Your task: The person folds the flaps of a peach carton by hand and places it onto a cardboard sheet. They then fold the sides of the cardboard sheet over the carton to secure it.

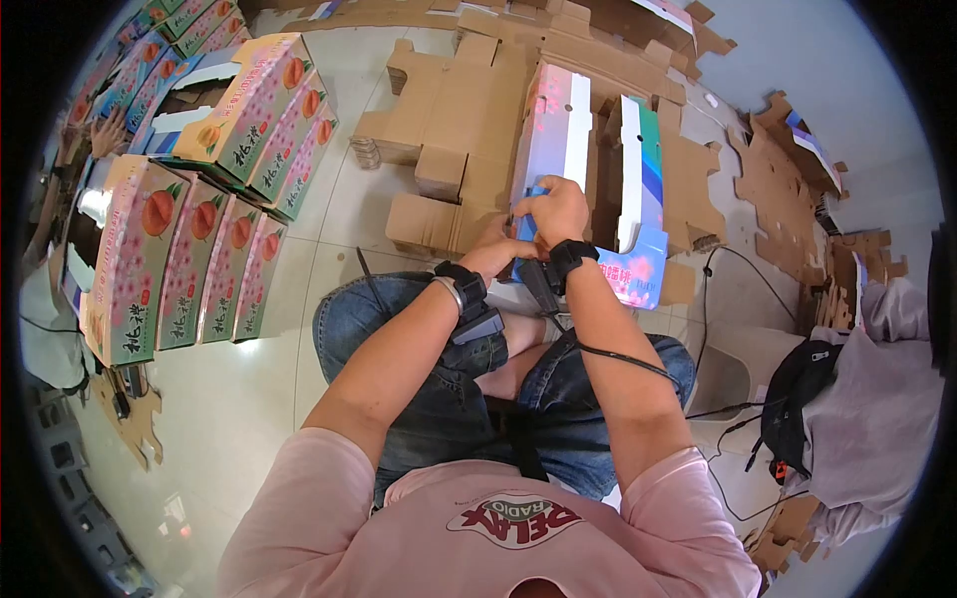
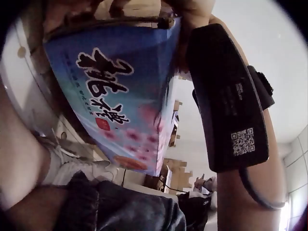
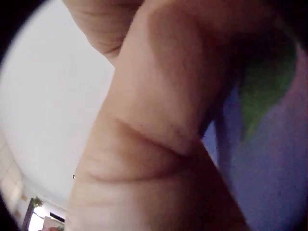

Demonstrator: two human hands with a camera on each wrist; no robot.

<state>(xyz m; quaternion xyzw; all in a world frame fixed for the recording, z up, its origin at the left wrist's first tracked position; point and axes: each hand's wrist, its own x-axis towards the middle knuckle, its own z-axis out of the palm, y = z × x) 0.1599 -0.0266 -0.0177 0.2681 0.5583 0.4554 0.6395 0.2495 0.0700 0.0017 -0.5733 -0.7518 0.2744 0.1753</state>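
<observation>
A printed cardboard fruit box (image 1: 643, 269), blue and pink with blossoms, stands with its top partly open in front of the seated person. At its near left corner, the right hand (image 1: 558, 211) grips the panel edge with bent fingers. Just below it, the left hand (image 1: 493, 249) holds the same corner, its fingertips close to the right hand. The left wrist view shows the box's end panel (image 2: 115, 96) with dark lettering and pink blossoms. In the right wrist view, the right hand (image 3: 154, 96) fills most of the picture and hides the grip.
Flattened brown cardboard (image 1: 469, 120) lies in stacks behind and left of the box. Finished-looking peach boxes (image 1: 140, 259) stand in rows at the left, with another person's hand (image 1: 108, 133) beside them. Cables (image 1: 706, 299) and a black bag (image 1: 797, 394) are at the right.
</observation>
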